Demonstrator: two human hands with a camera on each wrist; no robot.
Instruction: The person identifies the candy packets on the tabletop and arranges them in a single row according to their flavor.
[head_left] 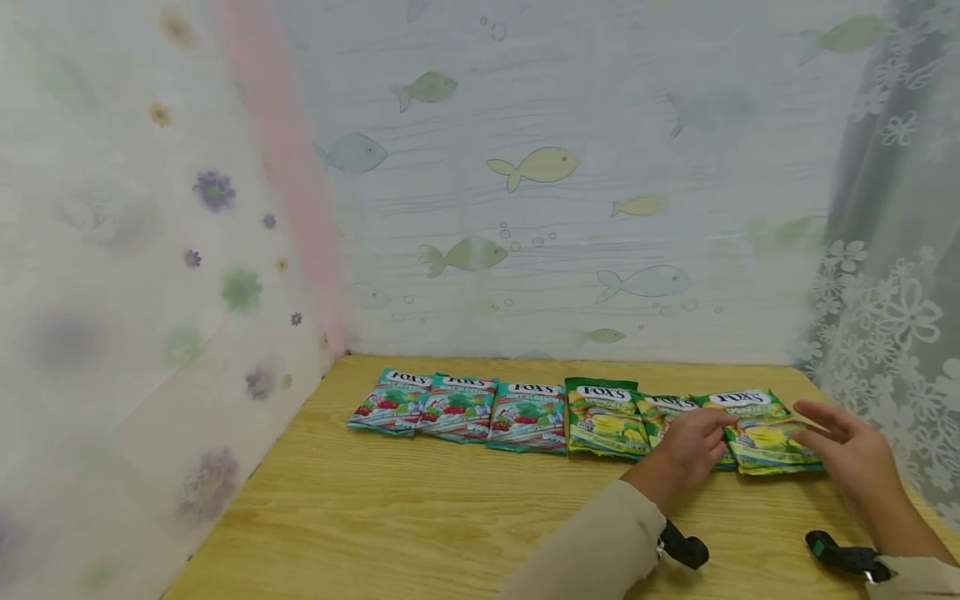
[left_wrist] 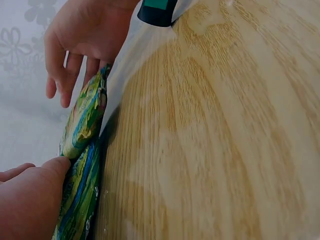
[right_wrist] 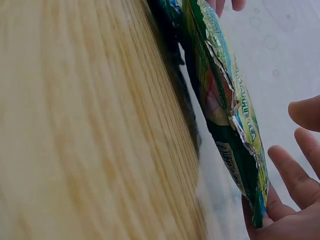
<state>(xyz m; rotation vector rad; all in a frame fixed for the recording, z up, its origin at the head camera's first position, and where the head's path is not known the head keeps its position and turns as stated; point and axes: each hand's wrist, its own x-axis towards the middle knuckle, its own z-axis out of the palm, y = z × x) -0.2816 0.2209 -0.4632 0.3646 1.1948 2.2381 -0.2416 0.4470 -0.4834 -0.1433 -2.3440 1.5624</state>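
Three green-and-yellow candy bags lie on the right side of the table: a left one, a middle one partly hidden by my left hand, and a right one. The right bag overlaps its neighbour and is seen edge-on in both wrist views. My left hand touches its left edge; the thumb meets the packet where the two bags overlap. At its right edge my right hand stands with fingers spread, the bag's corner against the hand in the right wrist view.
Three teal candy bags, a left, a middle and a right one, continue the row to the left. The wooden table meets a fish-patterned wall sheet behind, a flowered sheet left and a lace curtain right.
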